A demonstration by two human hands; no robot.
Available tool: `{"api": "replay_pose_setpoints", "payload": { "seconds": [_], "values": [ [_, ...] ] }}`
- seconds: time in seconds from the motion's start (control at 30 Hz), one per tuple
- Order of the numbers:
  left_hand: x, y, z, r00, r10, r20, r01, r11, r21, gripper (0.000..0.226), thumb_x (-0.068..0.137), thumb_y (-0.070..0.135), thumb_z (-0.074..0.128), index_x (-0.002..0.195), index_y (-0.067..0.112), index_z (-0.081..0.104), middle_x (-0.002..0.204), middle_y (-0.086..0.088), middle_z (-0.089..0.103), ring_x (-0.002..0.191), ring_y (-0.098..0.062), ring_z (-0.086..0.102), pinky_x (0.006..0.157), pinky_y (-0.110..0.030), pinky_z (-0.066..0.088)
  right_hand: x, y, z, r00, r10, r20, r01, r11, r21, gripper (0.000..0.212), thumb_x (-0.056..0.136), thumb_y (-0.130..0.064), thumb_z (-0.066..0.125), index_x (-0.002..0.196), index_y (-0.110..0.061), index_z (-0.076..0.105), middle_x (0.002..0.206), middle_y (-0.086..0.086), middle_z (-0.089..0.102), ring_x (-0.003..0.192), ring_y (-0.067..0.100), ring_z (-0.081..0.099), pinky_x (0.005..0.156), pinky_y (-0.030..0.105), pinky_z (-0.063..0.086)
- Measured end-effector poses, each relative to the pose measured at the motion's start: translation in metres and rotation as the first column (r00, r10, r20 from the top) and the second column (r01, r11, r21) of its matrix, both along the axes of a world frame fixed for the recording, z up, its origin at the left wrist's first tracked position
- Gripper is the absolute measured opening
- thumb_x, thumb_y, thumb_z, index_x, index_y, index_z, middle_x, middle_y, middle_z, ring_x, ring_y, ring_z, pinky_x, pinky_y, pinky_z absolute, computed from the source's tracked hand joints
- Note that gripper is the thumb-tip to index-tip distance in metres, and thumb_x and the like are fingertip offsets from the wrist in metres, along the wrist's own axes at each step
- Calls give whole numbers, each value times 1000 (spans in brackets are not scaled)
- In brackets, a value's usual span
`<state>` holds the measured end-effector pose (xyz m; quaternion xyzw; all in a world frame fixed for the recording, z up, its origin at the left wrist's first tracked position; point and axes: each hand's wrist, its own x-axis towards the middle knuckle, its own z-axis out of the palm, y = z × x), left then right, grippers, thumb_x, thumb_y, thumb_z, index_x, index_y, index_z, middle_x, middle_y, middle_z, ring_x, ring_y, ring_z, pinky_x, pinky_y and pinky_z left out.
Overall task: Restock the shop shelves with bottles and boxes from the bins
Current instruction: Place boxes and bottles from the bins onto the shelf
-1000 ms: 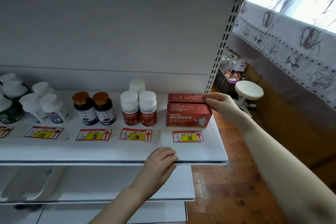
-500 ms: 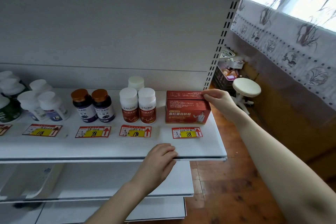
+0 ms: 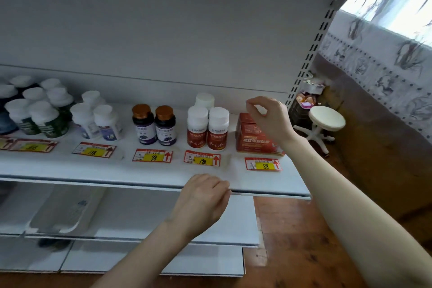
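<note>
Head view: my right hand [image 3: 268, 121] is hovering just above the red box [image 3: 253, 139], fingers loosely bent, thumb and forefinger slightly apart, holding nothing. The box is sitting at the right end of the shelf [image 3: 93, 170], behind the 88 price tag [image 3: 263, 164]. My left hand [image 3: 203, 199] is resting at the shelf's front edge, fingers curled; I cannot tell whether they are gripping it.

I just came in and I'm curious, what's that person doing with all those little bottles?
A person is stocking a white metal shelf. Their right hand hovers over a red cardboard box standing at the row's right end, beside the white-capped red bottles. Its fingers are loosely curled and hold nothing. Their left hand holds the shelf's front edge. The box looks placed.
</note>
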<state>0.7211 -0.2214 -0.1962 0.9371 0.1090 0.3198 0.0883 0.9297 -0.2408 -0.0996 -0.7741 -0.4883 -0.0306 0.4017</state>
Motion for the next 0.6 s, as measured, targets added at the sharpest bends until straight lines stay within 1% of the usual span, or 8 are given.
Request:
{"api": "replay_pose_setpoints", "payload": {
  "seconds": [0.1,0.2,0.3,0.37,0.43,0.47,0.53,0.6],
  "values": [
    [-45,12,1,998,52,-34,-53,998,-28,24,85,21,48,71,11,65,66,-1,63,59,-21,59,55,-31,50,-53,24,14,996,86,-27,-86,996,5,20,90,-18,57,103,-10,69,111,3,68,105,17,60,89,17,38],
    [-104,26,4,989,142,-32,-143,989,-33,22,85,22,48,72,14,64,66,2,60,60,-20,56,55,-29,47,-115,50,21,982,185,-25,-186,982,-28,22,91,-25,55,105,-15,68,114,-1,66,105,14,57,89,20,39],
    [-177,35,10,964,263,-23,-263,965,-5,23,83,24,47,69,15,63,62,1,58,57,-21,54,54,-27,40,-190,76,19,952,305,23,-304,952,-45,21,91,-20,55,102,-7,68,107,7,67,100,21,59,82,22,38],
    [-229,40,12,938,344,-36,-344,939,1,25,83,25,46,64,16,60,59,0,54,54,-22,53,51,-26,37,-245,90,16,921,387,48,-385,922,-41,19,89,-14,58,99,-2,69,102,12,69,96,24,62,77,15,35],
    [-281,44,10,914,400,-61,-402,916,-17,27,84,24,44,62,15,56,58,-1,52,54,-23,52,50,-26,37,-299,103,10,885,464,37,-463,885,-44,16,87,-10,60,96,0,70,97,14,69,84,18,62,71,9,33],
    [-305,45,7,902,425,-71,-428,903,-30,27,84,24,44,62,14,55,58,-2,51,53,-23,52,49,-26,38,-325,108,8,867,497,31,-495,867,-47,16,87,-10,61,96,0,70,96,13,69,81,15,61,70,8,33],
    [-349,46,2,872,482,-82,-487,871,-57,26,85,22,46,63,12,56,57,-2,51,53,-23,52,47,-27,42,-372,121,3,828,561,12,-560,828,-39,17,87,-12,61,96,-1,70,98,11,69,87,15,60,73,10,33],
    [-387,48,-4,834,542,-105,-550,832,-77,27,86,22,46,67,12,61,60,-2,56,56,-22,55,50,-30,46,-413,132,1,787,617,-26,-618,785,-47,18,88,-14,60,98,-4,70,101,8,68,93,11,56,77,10,32]
  ]
}}
